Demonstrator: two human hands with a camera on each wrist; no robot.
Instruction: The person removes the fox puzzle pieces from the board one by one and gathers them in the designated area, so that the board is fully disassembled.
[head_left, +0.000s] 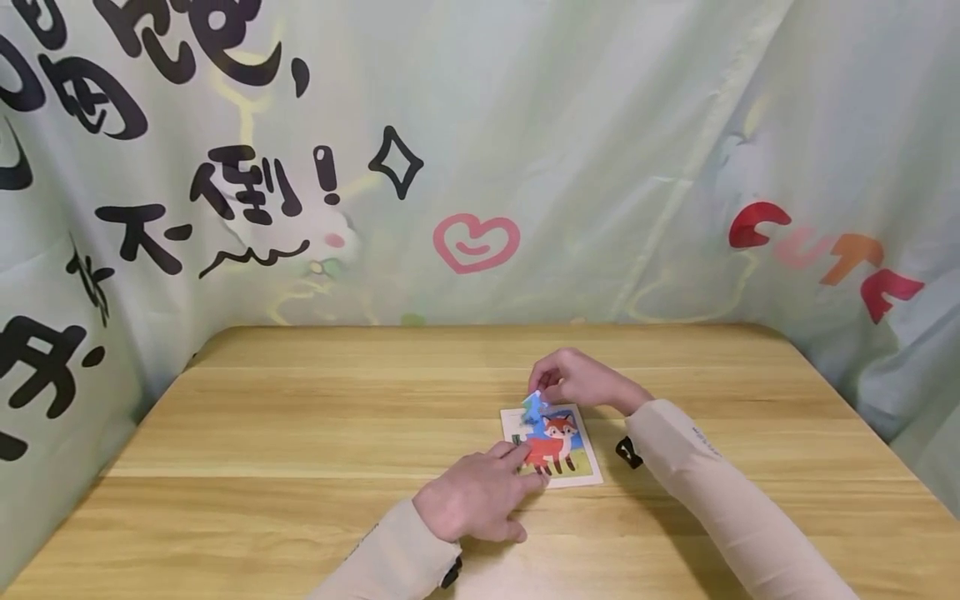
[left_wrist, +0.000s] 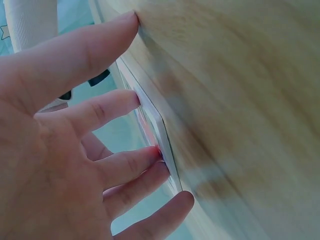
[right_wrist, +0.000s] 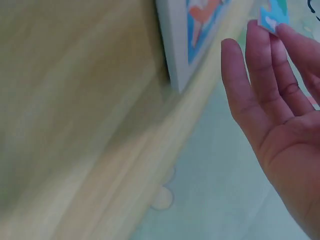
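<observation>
A fox jigsaw puzzle (head_left: pixel 558 446) in a white frame lies flat on the table, right of centre. Its upper left part shows white backing. Over that corner my right hand (head_left: pixel 581 379) pinches a blue and green puzzle piece (head_left: pixel 532 408) between thumb and fingers. The right wrist view shows the same puzzle piece (right_wrist: pixel 273 16) at the fingertips, above the board's edge. My left hand (head_left: pixel 483 492) lies across the puzzle's left side with fingers spread, and some fingertips touch the board. In the left wrist view those fingers (left_wrist: pixel 130 165) rest along the frame's edge.
The wooden table (head_left: pixel 300 433) stretches out around the puzzle. A pale curtain (head_left: pixel 585 167) with printed lettering and a heart hangs behind and at both sides. Each wrist carries a small black device (head_left: pixel 628 452) by the sleeve.
</observation>
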